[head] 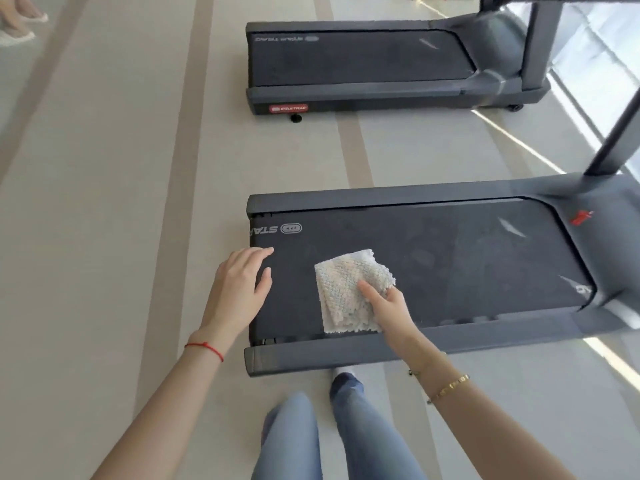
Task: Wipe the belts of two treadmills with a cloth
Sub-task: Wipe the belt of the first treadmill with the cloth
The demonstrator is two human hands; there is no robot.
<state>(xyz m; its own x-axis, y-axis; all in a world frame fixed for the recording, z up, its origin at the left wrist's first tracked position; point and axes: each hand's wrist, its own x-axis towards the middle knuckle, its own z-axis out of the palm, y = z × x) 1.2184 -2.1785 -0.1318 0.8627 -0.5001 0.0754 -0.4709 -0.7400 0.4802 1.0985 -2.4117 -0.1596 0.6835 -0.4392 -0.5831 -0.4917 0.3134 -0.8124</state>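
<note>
A dark treadmill lies across my view, its black belt (450, 265) dusty with pale smudges. My right hand (386, 303) grips a folded whitish textured cloth (346, 289) by its right edge, thumb on top, over the belt's left part. My left hand (239, 285) hovers with relaxed fingers at the belt's rear end, holding nothing; whether it touches the belt I cannot tell. A second treadmill stands farther away, its belt (356, 58) also black.
The near treadmill's grey side rail (346, 355) runs just in front of my legs. Its upright post (616, 133) rises at right. Pale striped floor (104, 202) spreads to the left and between the machines. Another person's feet (17, 22) show at top left.
</note>
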